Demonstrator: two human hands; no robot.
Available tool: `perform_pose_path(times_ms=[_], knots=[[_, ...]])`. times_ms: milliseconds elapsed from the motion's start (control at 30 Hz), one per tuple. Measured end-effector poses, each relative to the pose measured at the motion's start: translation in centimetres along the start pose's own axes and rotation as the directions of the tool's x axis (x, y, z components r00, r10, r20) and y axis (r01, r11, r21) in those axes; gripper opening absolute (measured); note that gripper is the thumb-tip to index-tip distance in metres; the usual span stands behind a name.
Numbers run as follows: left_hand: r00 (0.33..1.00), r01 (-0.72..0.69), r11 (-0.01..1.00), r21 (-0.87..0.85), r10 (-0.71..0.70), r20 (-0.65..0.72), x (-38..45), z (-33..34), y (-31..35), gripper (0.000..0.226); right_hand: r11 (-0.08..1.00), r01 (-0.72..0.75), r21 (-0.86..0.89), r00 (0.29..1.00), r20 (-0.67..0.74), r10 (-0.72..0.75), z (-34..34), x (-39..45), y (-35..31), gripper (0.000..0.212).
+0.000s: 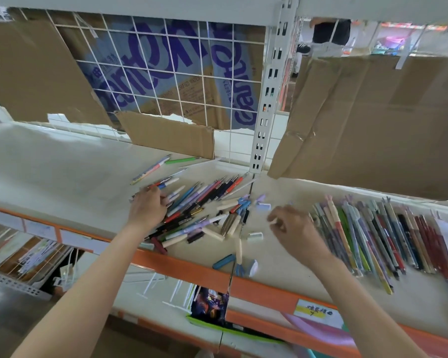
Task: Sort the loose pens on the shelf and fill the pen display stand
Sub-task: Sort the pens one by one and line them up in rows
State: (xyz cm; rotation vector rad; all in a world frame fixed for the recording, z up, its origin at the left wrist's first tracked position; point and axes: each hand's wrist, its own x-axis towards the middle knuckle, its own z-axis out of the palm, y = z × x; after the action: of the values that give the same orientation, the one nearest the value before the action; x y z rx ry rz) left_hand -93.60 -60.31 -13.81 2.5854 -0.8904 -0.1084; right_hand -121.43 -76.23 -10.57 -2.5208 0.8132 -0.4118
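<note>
A loose heap of mixed pens (199,205) lies on the white shelf (62,171), with caps and short pieces scattered at its right. My left hand (149,206) rests palm down on the left end of the heap, fingers spread over several pens. My right hand (292,227) hovers between the heap and a sorted row of pens (378,236) laid side by side on the right. Its fingers are curled, and a small pale piece seems to sit at the fingertips; blur hides what it is. No pen display stand is in view.
Cardboard sheets (373,117) hang on the wire grid backing behind the shelf. A perforated upright post (267,99) divides the two bays. The shelf's orange front edge (207,275) runs below my arms. Lower shelves hold packaged goods and a wire basket (31,257).
</note>
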Motion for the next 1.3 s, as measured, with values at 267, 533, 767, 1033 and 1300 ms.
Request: perform_pose_path(times_ms=[267, 533, 767, 1033, 1300], knots=[[0.975, -0.155, 0.986, -0.063, 0.143, -0.171, -3.0, -1.1, 1.5, 0.016, 0.945, 0.327, 0.023, 0.882, 0.353, -0.313, 3.0, 0.0, -2.4, 0.014], [0.946, -0.203, 0.803, -0.560, 0.309, 0.100, -9.2, -2.1, 5.7, 0.018, 0.556, -0.081, 0.827, 0.995, 0.035, 0.092, 2.1, 0.7, -2.2, 0.011], [0.914, -0.254, 0.755, -0.604, 0.391, 0.104, -9.6, -2.0, 7.0, 0.017, 0.069, -0.123, 0.990, 0.965, 0.103, 0.243, 1.9, 1.1, -3.1, 0.013], [0.913, -0.249, 0.755, -0.606, 0.391, 0.113, -9.4, -1.4, 6.8, 0.009, 0.117, -0.134, 0.984, 0.970, 0.106, 0.221, 2.0, 1.1, -3.9, 0.006], [0.954, -0.003, 0.663, -0.748, 0.226, 0.196, -9.6, -0.6, 8.0, 0.017, 0.258, -0.161, 0.953, 0.972, 0.108, 0.208, 4.2, 0.5, -6.1, 0.009]])
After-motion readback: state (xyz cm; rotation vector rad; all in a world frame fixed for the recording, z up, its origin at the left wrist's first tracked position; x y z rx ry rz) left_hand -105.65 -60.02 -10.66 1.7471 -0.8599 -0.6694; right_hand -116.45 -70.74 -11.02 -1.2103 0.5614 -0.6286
